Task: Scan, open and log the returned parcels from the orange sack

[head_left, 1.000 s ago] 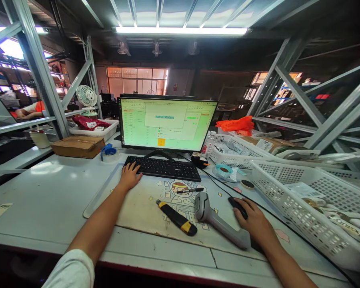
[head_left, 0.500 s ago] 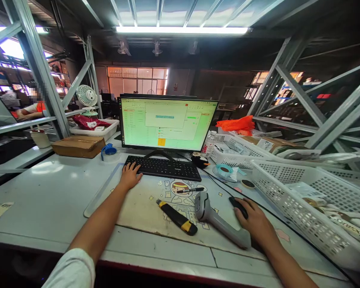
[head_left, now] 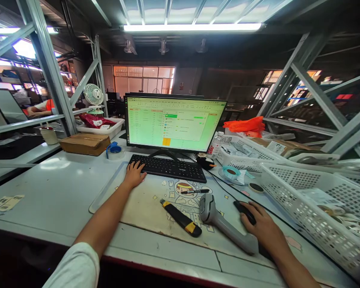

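Observation:
My left hand (head_left: 134, 175) rests on the left end of a black keyboard (head_left: 174, 169), fingers spread over the keys. Over on the right, my right hand (head_left: 261, 224) is wrapped round a black computer mouse (head_left: 245, 212). Just left of it lies a grey barcode scanner (head_left: 225, 228), its head pointing away from me. A black and yellow utility knife (head_left: 181, 218) and a black pen (head_left: 195, 191) lie on the printed desk mat (head_left: 141, 208). Behind the keyboard stands a lit monitor (head_left: 174, 124) with a spreadsheet and a chat-like window.
White perforated baskets (head_left: 306, 216) with packets line the right side. Near them are a teal tape roll (head_left: 231, 172) and a dark-centred roll (head_left: 256, 187). A cardboard box (head_left: 84, 144), blue tape (head_left: 114, 149) and a cup (head_left: 49, 135) stand left. Another person's arm (head_left: 39, 111) shows far left.
The small window with a long number has gone from the screen, and the chat-like window shows in full. The whole view has shifted slightly; both hands stay on keyboard and mouse.

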`<state>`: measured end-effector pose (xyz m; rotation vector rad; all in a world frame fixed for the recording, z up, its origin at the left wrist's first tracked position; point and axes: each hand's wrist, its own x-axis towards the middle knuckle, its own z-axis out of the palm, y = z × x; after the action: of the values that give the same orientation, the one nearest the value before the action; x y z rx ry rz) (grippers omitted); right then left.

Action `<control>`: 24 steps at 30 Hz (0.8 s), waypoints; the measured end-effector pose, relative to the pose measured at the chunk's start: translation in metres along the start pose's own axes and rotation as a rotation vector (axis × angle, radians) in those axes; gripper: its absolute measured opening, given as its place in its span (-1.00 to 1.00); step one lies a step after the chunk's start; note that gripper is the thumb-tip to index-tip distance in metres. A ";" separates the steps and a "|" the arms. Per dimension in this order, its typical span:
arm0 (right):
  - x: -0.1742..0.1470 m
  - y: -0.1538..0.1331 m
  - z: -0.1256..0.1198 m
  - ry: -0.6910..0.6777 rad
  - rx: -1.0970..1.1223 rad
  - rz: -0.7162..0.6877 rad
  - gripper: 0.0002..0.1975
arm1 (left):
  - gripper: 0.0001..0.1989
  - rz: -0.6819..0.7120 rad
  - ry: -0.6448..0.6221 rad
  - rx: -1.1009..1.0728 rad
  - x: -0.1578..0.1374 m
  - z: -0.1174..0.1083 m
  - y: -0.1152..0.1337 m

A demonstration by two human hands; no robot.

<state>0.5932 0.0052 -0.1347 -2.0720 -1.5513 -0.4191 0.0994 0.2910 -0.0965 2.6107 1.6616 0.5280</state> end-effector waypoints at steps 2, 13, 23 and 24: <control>0.000 0.000 -0.001 -0.012 -0.006 0.002 -0.42 | -0.40 -0.001 -0.006 0.000 0.000 -0.001 0.001; 0.000 -0.001 -0.002 -0.021 -0.008 0.021 -0.41 | -0.38 0.006 -0.039 -0.008 -0.001 -0.006 0.002; 0.000 -0.002 -0.001 -0.002 -0.017 0.009 -0.41 | -0.38 0.007 -0.040 0.020 -0.001 -0.006 0.003; 0.000 -0.002 -0.001 -0.004 -0.018 0.013 -0.41 | -0.38 0.010 -0.040 0.022 -0.001 -0.006 0.004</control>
<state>0.5910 0.0048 -0.1333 -2.0963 -1.5406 -0.4262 0.1004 0.2874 -0.0901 2.6280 1.6531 0.4564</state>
